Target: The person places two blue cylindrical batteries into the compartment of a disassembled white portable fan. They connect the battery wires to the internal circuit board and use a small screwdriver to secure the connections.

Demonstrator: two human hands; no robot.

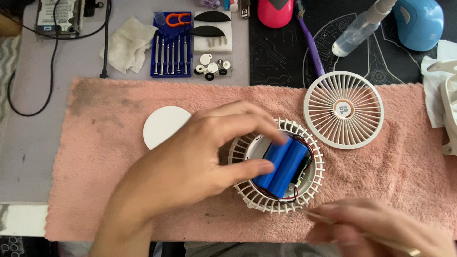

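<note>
My left hand (190,162) reaches over a white round fan housing (247,195) lying on a pink towel (95,157). Its thumb and fingers pinch a blue two-cell battery pack (284,165) that sits in the housing's middle, with red and black wires at its lower right end. My right hand (376,228) is at the bottom right edge, blurred, closed around a thin pale stick-like tool (390,243) whose tip points left toward the housing. A white fan grille (343,110) lies to the upper right. A white round disc (164,124) lies left of my left hand.
Behind the towel are a blue case of small screwdrivers (170,47), crumpled tissue (124,46), small screws and rubber pads (212,67), a spray bottle (359,28), a purple brush (310,45), a blue mouse (419,23), a pink object (275,12) and a black cable (52,71).
</note>
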